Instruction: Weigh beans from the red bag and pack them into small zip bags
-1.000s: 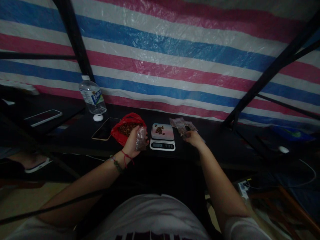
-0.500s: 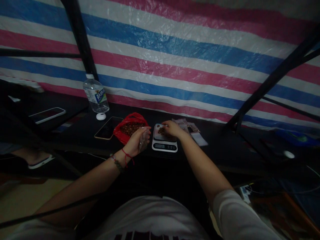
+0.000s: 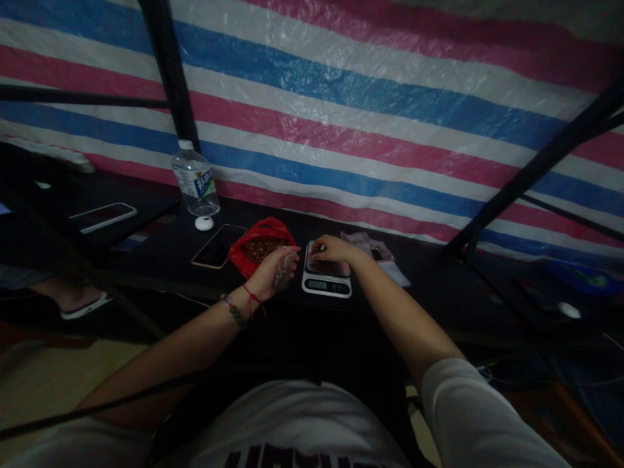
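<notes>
My left hand (image 3: 280, 268) is closed around a small clear plastic bag (image 3: 283, 270). Just behind it lies an open red plastic bag (image 3: 242, 255) filled with small brown pieces (image 3: 263, 247), perhaps nuts or seeds. A white digital scale (image 3: 325, 284) with a lit display sits to the right of my left hand. Over its metal pan (image 3: 336, 268) my right hand (image 3: 327, 247) is bent down, fingertips curled together at the pan's left side. The brown pieces that lay there are now hidden in or under those fingers.
Several small clear packets (image 3: 373, 248) and a white paper (image 3: 397, 273) lie right of the scale. Left stand a phone (image 3: 219, 246), a white round case (image 3: 204, 223) and a plastic bottle (image 3: 197, 182). Black frame bars (image 3: 173, 78) rise before the striped sheet (image 3: 341, 130). Another person's foot (image 3: 80, 300) shows at left.
My right fingers have curled over the brown pieces on the pan, and the little pile no longer shows. My left hand keeps the clear bag. The whole view has shifted slightly.
</notes>
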`<state>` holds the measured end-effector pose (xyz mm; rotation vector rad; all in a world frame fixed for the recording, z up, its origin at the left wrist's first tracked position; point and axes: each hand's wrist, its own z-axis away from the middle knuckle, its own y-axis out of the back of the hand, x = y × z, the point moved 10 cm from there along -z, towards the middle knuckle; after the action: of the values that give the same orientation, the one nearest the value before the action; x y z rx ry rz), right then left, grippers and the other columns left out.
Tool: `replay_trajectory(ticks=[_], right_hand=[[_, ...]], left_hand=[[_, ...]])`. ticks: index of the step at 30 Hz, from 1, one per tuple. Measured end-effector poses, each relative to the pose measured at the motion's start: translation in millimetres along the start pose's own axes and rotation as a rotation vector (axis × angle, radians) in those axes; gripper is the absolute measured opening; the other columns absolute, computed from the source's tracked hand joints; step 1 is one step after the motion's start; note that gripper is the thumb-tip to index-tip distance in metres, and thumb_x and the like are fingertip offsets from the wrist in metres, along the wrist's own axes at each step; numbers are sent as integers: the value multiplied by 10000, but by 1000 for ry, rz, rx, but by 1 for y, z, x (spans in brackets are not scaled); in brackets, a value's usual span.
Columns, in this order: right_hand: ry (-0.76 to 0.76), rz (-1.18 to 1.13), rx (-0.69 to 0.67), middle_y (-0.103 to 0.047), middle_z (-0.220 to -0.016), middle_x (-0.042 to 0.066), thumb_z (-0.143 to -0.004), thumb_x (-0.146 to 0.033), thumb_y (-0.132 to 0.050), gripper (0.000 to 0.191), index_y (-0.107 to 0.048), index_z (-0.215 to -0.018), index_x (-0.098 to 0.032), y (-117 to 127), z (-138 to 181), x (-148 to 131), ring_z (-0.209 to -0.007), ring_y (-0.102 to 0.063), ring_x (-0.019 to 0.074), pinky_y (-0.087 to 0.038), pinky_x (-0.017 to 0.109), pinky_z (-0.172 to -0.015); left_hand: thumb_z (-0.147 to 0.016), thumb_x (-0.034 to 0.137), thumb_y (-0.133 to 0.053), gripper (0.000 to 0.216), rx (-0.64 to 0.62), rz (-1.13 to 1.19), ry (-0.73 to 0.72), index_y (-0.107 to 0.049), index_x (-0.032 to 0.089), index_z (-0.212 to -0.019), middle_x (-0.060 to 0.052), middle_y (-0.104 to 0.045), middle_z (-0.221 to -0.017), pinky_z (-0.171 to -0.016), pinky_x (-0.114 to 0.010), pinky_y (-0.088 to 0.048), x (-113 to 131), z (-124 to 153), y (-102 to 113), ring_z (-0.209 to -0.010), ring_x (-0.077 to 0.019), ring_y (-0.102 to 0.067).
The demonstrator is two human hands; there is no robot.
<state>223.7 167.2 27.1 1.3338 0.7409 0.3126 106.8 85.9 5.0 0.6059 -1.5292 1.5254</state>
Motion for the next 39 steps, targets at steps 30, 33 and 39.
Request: replay_trajectory(ticks=[30, 33, 39], right_hand=[[156, -411, 273, -652, -820, 17, -723, -141, -541, 199, -646, -892, -131, 62, 1, -56, -691, -568, 105, -431, 220, -662], [302, -544, 223, -646, -819, 9, -728, -171, -553, 188, -641, -890, -136, 64, -2, -100, -717, -578, 111, -443, 234, -688], [316, -522, 135, -643, -805, -3, -742, -181, -581, 155, -642, -880, -144, 56, -8, -135, -716, -583, 112, -445, 229, -677]], left_hand=[[-731, 433, -631, 504, 96, -1337, -779, -564, 157, -1147, -94, -630, -1123, -939, -379, -445, 83, 27, -26, -1041, -245, -587], [-726, 427, -638, 497, 126, -1342, -767, -566, 144, -1128, -106, -640, -1082, -896, -396, -468, 80, 24, -21, -998, -262, -604], [-745, 358, -628, 414, 210, -1166, -791, -569, 133, -1088, -100, -653, -1004, -797, -370, -507, 81, 24, -9, -901, -242, -631]])
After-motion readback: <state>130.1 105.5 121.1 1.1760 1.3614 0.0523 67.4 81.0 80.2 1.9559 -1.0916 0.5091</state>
